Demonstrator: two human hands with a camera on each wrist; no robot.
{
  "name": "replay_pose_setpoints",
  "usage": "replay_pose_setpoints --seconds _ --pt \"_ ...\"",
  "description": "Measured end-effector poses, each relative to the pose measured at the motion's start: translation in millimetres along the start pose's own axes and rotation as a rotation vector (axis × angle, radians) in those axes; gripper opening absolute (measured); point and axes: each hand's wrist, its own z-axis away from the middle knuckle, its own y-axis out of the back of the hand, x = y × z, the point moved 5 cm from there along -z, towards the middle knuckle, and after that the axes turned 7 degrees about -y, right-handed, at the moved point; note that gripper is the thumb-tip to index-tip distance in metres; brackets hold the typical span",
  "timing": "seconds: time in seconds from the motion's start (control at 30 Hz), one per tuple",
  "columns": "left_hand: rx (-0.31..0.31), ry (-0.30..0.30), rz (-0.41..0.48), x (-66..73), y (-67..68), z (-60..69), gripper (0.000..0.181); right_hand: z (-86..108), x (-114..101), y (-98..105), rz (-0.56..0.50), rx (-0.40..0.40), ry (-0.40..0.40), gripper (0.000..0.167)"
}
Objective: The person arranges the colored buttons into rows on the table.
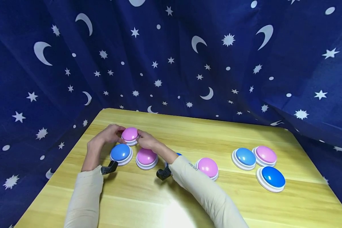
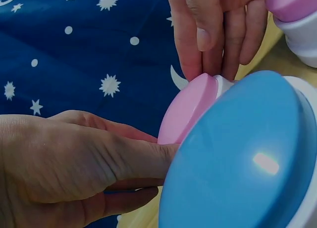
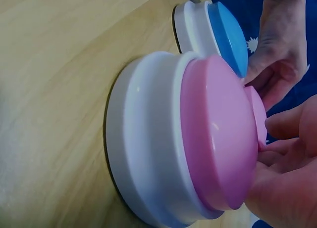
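Left hand [image 1: 106, 136] grasps the pink button [image 1: 130, 134] from its left side, thumb toward the near edge; right hand [image 1: 147, 140] grips the same button from its right. Button position: left part of the table [image 1: 125, 199], dome up, just behind a light blue button [image 1: 120, 152] and a second pink one [image 1: 147, 156]. Whether its base is on the wood: cannot tell. Right sleeve [image 1: 200, 186] crosses in front of a mostly hidden blue button [image 1: 178, 154]. Well apart, at right: three more buttons [image 1: 245, 156], grouped.
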Motion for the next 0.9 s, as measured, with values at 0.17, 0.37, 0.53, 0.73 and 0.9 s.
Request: replay_pose_setpoints --seconds 0.17,0.37,0.53,0.73,0.9 --pt "-0.003 -0.014 0.0 -2.1 -3.2 0.2 0.049 -0.9 3 0 0.013 0.007 0.004 0.057" --pt "-0.015 0.033 0.023 -6.1 -5.3 4.1 0.053 -1.3 6 -2 0.034 0.013 0.009 0.056" --pt "-0.003 0.07 0.015 -1.7 1.1 7.2 0.059 0.6 5 2 0.046 0.018 0.025 0.055" --pt "0.09 0.048 -0.048 14.6 13.1 3.2 0.062 9.5 3 20 0.045 0.021 0.076 0.056" --pt "0.168 -0.103 -0.083 47.7 11.5 -15.8 0.06 24.5 13 53 0.048 0.081 0.138 0.056"
